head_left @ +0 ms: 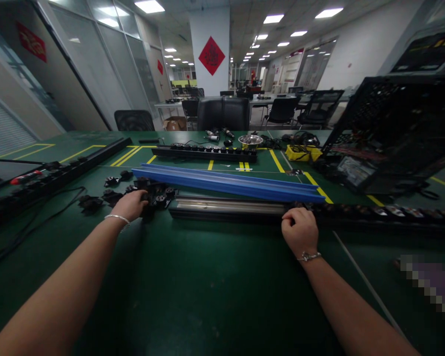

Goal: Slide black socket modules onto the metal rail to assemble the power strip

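Right forearm (350, 301) foremost, black rail (226, 214) running left from its fingers (291, 214).

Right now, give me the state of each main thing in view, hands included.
Left hand: at the black parts, grip unclear.
Right hand: curled at the black rail, grip unclear.
Black parts: clustered.
Black rail: lying on the table, shiny strip exposed.
Blue channel: lying behind the black rail.
Metal bowl: upright.
Yellow container: dark cables in or on it.
Ceiling lights: lit.
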`<move>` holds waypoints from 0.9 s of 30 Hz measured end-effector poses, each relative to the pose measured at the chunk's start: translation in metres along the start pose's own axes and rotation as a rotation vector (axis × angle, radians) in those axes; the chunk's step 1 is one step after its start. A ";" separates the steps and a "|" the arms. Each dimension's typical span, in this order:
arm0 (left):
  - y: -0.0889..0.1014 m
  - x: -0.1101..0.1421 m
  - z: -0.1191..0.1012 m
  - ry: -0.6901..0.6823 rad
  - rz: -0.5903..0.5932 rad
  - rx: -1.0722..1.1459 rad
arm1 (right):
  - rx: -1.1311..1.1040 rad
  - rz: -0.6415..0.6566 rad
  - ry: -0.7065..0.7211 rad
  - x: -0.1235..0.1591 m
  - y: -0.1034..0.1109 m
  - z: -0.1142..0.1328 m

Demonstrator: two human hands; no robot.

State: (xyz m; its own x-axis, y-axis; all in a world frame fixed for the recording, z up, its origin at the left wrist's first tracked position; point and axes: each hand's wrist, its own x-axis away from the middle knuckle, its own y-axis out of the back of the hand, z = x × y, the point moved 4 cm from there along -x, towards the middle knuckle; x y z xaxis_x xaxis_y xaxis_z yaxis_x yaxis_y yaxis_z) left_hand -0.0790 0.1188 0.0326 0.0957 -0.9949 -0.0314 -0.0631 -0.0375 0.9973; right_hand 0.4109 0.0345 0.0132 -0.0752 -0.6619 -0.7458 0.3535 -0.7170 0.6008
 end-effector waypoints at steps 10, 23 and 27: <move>0.002 0.006 -0.019 0.029 -0.236 -0.023 | -0.040 0.017 -0.041 -0.001 0.002 0.000; -0.024 0.073 -0.205 -0.477 -0.182 0.147 | 0.225 -0.059 -0.136 0.001 0.001 0.003; -0.034 0.079 -0.223 -0.390 -0.226 0.112 | 0.279 0.056 -0.138 0.003 -0.009 0.002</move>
State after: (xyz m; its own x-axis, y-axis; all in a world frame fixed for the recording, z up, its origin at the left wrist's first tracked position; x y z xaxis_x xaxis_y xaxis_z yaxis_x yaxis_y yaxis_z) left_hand 0.1527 0.0625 0.0113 -0.2603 -0.9207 -0.2907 -0.1926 -0.2455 0.9501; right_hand 0.4060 0.0379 0.0059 -0.1950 -0.7118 -0.6748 0.0923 -0.6983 0.7099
